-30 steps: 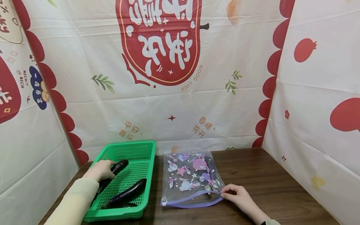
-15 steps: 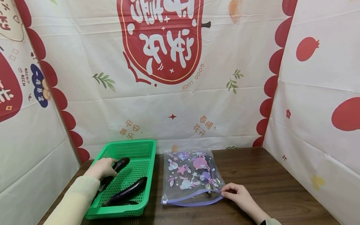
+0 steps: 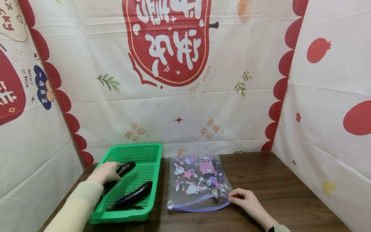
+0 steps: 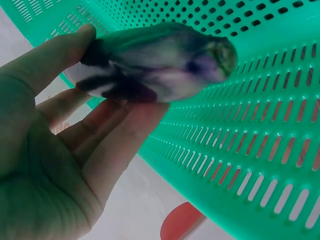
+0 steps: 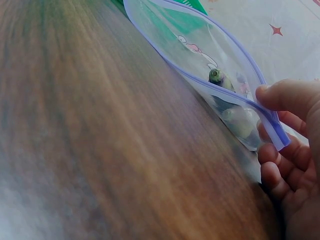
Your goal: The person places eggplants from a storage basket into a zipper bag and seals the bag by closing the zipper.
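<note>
In the head view, a dark eggplant (image 3: 129, 167) is being gripped between the thumb and curled fingers of the left hand (image 3: 105, 173) over the green basket (image 3: 158, 158), its long axis slanting and its rounded end pointing forward and rightward past that hand. Just right of the left hand, another eggplant (image 3: 134, 197) is lying on a similar slant, while the zip edge of a clear printed bag (image 3: 192, 180) is being pinched by the right hand's (image 3: 244, 200) thumb and fingertips, its mouth gaping to that hand's left.
</note>
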Available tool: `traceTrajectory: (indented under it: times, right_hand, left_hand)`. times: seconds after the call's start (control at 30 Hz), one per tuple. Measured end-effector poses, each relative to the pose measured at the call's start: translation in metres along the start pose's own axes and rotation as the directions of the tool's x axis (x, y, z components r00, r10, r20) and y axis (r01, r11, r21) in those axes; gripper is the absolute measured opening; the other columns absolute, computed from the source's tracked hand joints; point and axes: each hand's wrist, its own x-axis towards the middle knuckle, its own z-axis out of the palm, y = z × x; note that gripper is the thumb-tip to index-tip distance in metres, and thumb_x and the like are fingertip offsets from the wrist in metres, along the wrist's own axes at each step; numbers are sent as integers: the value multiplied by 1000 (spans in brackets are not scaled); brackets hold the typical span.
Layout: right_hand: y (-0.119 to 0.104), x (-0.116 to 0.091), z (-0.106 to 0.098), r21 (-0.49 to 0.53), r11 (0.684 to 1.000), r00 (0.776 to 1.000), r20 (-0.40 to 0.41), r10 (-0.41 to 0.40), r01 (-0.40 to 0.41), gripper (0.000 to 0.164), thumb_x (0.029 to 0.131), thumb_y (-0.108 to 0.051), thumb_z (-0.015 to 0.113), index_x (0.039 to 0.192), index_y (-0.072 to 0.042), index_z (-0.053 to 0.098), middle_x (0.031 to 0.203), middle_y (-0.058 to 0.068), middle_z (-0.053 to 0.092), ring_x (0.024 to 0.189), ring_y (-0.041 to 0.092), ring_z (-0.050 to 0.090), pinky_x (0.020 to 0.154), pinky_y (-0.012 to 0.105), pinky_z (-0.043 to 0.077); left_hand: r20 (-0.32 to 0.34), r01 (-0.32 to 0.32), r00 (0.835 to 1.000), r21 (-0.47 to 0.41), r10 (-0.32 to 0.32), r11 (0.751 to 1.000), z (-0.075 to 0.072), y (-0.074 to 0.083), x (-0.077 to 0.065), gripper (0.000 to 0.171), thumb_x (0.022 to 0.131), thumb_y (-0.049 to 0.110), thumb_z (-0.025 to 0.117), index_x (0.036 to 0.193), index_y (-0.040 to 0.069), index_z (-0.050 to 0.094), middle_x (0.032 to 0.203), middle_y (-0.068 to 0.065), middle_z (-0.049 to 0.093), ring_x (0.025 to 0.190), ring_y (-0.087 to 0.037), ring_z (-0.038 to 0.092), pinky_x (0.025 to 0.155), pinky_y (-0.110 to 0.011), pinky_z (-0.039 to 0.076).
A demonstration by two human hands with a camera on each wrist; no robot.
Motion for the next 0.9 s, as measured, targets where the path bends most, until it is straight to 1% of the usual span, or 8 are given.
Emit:
traceTrajectory:
  times: [0.07,0.3,0.47,0.73,0.9]
  right_hand:
    - [0,0,0,1,1000,1000,2,-6,6,10,86,-10,72,90,-2,70,83,0,67,72,6,55,64,25,46]
    - [1,0,1,-4,999,999,-2,-34,34,8,86,-9,72,89,-2,70,82,0,67,72,5,55,64,25,46]
    - [1,-1,1,-10,1000,1000,-9,-20,20,8,86,-10,72,89,-3,70,82,0,67,72,5,55,64,24,46]
    - [0,1,0,-16,1000,1000,-5,-11,11,10,86,-11,72,90,-3,70,83,0,67,73,6,55,64,25,46]
    - [1,0,0,-13,1000,1000,2,-12,12,10,86,-11,72,90,-2,70,83,0,67,73,6,55,65,25,46]
  left_hand:
    - [-5,-7,1000,4,7,1000,0,-1,-1,64,76,15,80,131,-6,55,127,-31,54,114,-49,51,82,-54,48]
    - [-21,-18,1000,8,18,1000,-2,-4,-1,66,76,17,80,130,-8,54,125,-31,55,109,-47,55,79,-53,49]
    - [-21,-22,1000,14,23,1000,-3,-5,0,66,76,18,80,131,-9,53,125,-32,55,111,-48,53,81,-54,49]
    - [-18,-14,1000,9,14,1000,-5,-3,-1,66,77,18,80,131,-9,53,125,-32,54,108,-46,55,78,-52,50]
    - [-23,-18,1000,4,18,1000,-4,-2,-2,67,77,19,81,130,-9,53,125,-32,55,111,-48,53,82,-55,48]
